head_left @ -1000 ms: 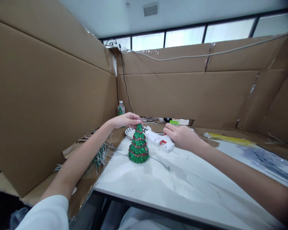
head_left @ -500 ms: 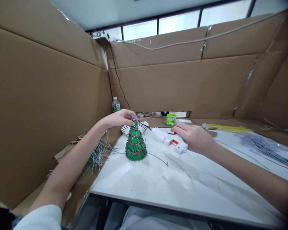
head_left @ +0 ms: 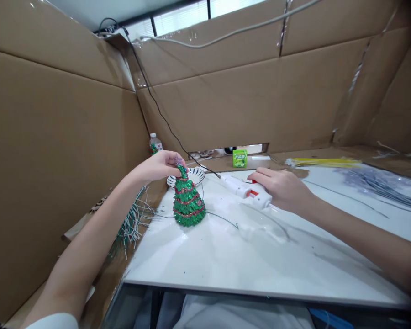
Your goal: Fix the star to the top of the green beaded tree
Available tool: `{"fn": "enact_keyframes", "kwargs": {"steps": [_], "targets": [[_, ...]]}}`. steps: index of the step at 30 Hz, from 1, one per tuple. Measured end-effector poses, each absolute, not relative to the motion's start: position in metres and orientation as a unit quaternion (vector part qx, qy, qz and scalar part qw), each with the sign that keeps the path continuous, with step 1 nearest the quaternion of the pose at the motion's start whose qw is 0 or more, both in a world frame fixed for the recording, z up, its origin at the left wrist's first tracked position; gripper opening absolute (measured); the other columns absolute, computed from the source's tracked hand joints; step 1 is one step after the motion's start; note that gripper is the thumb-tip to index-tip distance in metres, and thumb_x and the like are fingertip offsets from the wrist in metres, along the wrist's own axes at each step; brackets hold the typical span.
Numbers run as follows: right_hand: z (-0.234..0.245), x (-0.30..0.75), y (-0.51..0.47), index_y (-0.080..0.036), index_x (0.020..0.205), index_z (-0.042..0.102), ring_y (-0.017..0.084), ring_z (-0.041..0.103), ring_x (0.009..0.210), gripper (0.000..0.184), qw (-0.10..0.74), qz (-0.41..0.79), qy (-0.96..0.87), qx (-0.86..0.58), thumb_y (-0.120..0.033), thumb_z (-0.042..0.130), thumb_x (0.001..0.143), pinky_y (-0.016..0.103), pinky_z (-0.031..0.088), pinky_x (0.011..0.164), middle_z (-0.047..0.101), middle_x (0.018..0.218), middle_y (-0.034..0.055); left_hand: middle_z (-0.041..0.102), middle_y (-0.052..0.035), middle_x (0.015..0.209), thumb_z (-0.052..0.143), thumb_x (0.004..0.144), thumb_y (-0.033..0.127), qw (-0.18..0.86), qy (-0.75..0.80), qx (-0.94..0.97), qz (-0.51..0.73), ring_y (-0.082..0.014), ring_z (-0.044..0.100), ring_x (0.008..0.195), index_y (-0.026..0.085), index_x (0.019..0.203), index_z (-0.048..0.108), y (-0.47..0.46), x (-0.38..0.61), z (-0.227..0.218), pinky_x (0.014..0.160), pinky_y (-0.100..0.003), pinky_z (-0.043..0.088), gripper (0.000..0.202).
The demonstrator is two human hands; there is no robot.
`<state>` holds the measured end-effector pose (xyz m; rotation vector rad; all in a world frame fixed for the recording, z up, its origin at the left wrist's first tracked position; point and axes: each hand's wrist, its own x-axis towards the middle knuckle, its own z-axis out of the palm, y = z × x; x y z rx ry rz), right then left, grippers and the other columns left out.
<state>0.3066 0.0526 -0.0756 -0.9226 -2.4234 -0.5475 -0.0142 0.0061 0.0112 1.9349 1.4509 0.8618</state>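
A small green glitter Christmas tree [head_left: 188, 205] with red bands stands on the white table [head_left: 246, 260]. My left hand [head_left: 160, 165] pinches its tip, where a tiny silvery piece sits. My right hand [head_left: 282, 189] lies over the handle of a white glue gun [head_left: 245, 192] with a red trigger; the gun rests on the table to the right of the tree, nozzle pointing left. A thin wire [head_left: 222, 220] trails from the tree's base.
Cardboard walls [head_left: 55, 137] close in the left, back and right. A patterned dish [head_left: 192, 176] sits behind the tree, a bottle [head_left: 155, 142] in the corner, a green box [head_left: 239, 158] at the back. Wire bundles lie at left [head_left: 133, 224] and far right [head_left: 380, 183].
My right hand has carried the glue gun rightward away from the tree and lowered it onto the table. My left hand has stayed on the tree's tip. The camera has tilted down.
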Motion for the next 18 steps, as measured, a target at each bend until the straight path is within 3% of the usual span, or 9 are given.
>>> {"fn": "enact_keyframes", "kwargs": {"steps": [18], "targets": [[-0.0816, 0.3085, 0.0568, -0.018, 0.098, 0.063, 0.014, 0.055, 0.068, 0.026, 0.228, -0.195, -0.876, -0.377, -0.02, 0.042, 0.083, 0.026, 0.017, 0.051, 0.063, 0.092, 0.0066, 0.068, -0.0037, 0.084, 0.072, 0.056, 0.016, 0.293, 0.552, 0.705, 0.336, -0.018, 0.064, 0.084, 0.014, 0.081, 0.061, 0.0047, -0.0103, 0.011, 0.082, -0.033, 0.051, 0.027]]}}
